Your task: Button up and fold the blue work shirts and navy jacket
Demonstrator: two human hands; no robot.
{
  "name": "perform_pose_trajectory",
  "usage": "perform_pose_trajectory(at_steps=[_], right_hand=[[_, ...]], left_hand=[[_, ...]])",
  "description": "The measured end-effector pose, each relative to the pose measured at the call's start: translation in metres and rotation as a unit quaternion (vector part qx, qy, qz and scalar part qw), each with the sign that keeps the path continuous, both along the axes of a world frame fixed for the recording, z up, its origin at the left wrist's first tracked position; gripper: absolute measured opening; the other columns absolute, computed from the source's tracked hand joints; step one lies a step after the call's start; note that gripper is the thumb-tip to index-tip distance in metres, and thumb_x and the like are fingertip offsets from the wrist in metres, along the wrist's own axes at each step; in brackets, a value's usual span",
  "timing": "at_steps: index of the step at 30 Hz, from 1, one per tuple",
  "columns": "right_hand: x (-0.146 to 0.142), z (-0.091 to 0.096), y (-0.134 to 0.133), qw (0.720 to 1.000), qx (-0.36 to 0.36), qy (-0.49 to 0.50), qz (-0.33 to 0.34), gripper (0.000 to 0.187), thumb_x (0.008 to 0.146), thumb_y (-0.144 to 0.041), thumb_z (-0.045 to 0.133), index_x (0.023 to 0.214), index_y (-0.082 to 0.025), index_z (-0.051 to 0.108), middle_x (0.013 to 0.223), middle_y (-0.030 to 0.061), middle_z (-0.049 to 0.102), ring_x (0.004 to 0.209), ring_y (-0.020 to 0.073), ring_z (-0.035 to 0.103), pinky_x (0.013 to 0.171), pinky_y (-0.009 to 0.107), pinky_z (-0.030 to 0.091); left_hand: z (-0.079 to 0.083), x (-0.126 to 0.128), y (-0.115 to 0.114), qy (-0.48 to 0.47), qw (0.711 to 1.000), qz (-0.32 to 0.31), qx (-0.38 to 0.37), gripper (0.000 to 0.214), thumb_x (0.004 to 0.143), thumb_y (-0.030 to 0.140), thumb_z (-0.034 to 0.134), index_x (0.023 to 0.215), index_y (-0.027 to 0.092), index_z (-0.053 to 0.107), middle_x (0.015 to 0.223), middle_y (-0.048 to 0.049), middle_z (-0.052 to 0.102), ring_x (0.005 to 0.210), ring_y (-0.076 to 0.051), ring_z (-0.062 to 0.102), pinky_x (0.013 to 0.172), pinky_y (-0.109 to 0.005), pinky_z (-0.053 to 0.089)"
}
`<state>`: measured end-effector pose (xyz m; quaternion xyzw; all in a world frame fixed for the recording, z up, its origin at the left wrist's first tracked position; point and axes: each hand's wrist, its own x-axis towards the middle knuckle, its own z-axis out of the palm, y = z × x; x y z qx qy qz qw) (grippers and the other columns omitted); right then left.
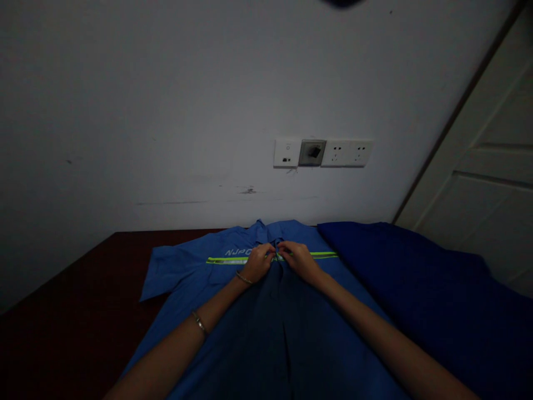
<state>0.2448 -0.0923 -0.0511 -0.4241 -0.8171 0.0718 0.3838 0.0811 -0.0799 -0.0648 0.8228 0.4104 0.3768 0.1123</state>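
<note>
Two bare hands, left [258, 262] and right [300, 260], pinched the front of a blue cloth shirt [194, 280], their grip obscured; white lettering [236, 252], partly covered, sat above neon-yellow striping [225, 260].

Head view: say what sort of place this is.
Likely a room, perhaps in a home or dormitory: wall sockets, pale panelling and a shirt spread on a dark reddish surface.

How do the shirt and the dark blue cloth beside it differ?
The shirt is lighter than the dark blue cloth. The shirt bears a yellow-edged stripe and lettering; the cloth shows neither. The left hand and right hand grasp the shirt's front, not the cloth. Both are blue fabric.
</note>
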Motion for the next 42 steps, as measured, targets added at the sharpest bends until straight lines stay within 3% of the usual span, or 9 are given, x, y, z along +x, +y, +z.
perform_pose_trajectory(at_steps=[7,12,22,28,33,42], right_hand=[[-0.003,-0.003,-0.003,1.000,0.018,0.007,0.002,0.021,0.077,-0.009,0.049,0.095,-0.015,0.059,0.082,0.0065,0.064,0.077,0.0165,0.060,0.071,0.028,0.045],[-0.005,-0.002,-0.005,1.000,0.001,0.022,-0.005,0.023,0.075,-0.007,0.050,0.094,-0.015,0.059,0.078,0.0051,0.064,0.074,0.0156,0.060,0.070,0.027,0.045],[-0.005,0.008,-0.005,0.991,-0.096,0.095,-0.016,0.029,0.071,-0.011,0.055,0.098,-0.015,0.060,0.074,0.0027,0.067,0.068,0.0144,0.062,0.070,0.027,0.047],[-0.001,0.005,-0.003,0.998,-0.052,0.038,0.026,0.033,0.075,-0.010,0.051,0.106,-0.016,0.056,0.078,0.0031,0.064,0.072,0.0144,0.060,0.070,0.027,0.046],[-0.001,0.000,-0.005,0.999,0.011,-0.025,0.032,0.037,0.079,-0.012,0.046,0.116,-0.015,0.049,0.087,0.0072,0.061,0.083,0.0174,0.057,0.078,0.032,0.045],[-0.005,-0.001,-0.012,0.993,0.073,-0.088,0.022,0.034,0.085,-0.013,0.038,0.118,-0.012,0.046,0.096,0.0129,0.058,0.087,0.0200,0.055,0.079,0.035,0.047]], left_hand=[[0.003,0.002,0.001,-0.049,0.998,-0.002,-0.041,0.013,0.072,0.007,0.048,0.080,0.018,0.049,0.071,0.0009,0.060,0.069,-0.013,0.057,0.067,-0.023,0.041],[0.004,0.002,0.003,-0.005,0.999,0.029,-0.023,0.010,0.071,0.009,0.046,0.072,0.018,0.044,0.067,0.0024,0.053,0.063,-0.012,0.051,0.062,-0.023,0.037],[0.009,-0.004,0.000,0.089,0.994,-0.050,0.047,0.015,0.081,0.010,0.035,0.072,0.018,0.044,0.070,-0.0016,0.052,0.069,-0.013,0.049,0.065,-0.023,0.037],[0.036,-0.011,0.007,0.089,0.990,-0.077,-0.081,0.012,0.067,0.012,0.054,0.079,0.016,0.056,0.071,0.0015,0.057,0.066,-0.011,0.052,0.061,-0.019,0.036],[0.057,-0.022,0.014,0.081,0.966,-0.025,-0.246,0.021,0.065,0.032,0.059,0.062,0.012,0.064,0.055,0.0017,0.055,0.053,-0.010,0.047,0.048,-0.020,0.029],[0.040,-0.014,0.016,0.063,0.956,-0.061,-0.278,0.040,0.064,0.048,0.058,0.052,0.010,0.061,0.042,0.0047,0.036,0.043,-0.006,0.028,0.043,-0.022,0.016]])
